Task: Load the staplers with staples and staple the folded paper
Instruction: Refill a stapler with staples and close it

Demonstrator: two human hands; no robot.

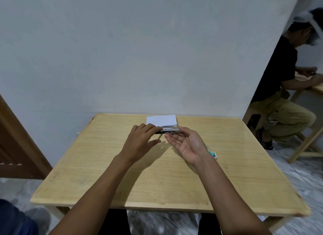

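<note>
Over the wooden table (97, 173), left hand (139, 140) pinches stapler (167, 130); right hand (187, 143) open (staple box (213, 154) label unreadable).

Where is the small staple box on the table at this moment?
In the head view, the staple box lies on the right part of the wooden table, just beside the wrist of the right hand, partly hidden by it.
</note>
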